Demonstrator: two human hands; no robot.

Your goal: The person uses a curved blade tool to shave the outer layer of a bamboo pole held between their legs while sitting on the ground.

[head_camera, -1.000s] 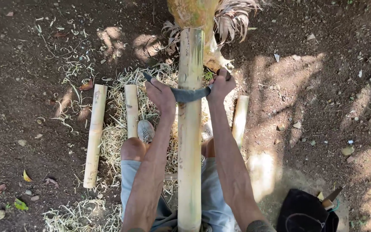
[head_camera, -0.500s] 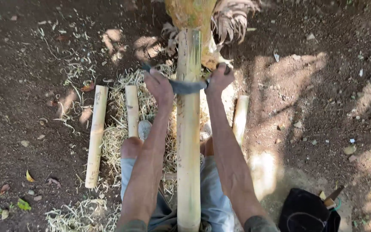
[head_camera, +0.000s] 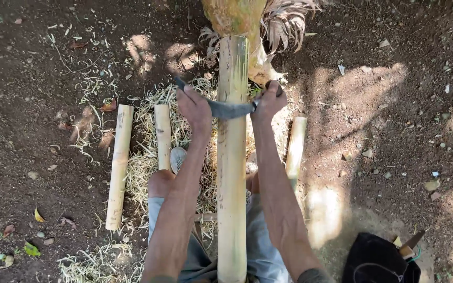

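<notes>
Bamboo pole [head_camera: 232,173] lying between our knees, butted against a trunk [head_camera: 235,15]; left hand [head_camera: 195,107] and right hand [head_camera: 268,102] are clenching fingers tight around a curved blade [head_camera: 229,109] crossing it, steadying both ends.

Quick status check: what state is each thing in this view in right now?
Left hand: gripping one blade end.
Right hand: gripping the other end.
Curved blade: laid across the pole.
Long bamboo pole: propped against the trunk.
Three short bamboo pieces: lying on the ground.

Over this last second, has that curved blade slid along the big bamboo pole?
Yes. The blade has gone up the pole, away from the person and closer to the tree trunk. Both the left hand and right hand went with it.
</notes>
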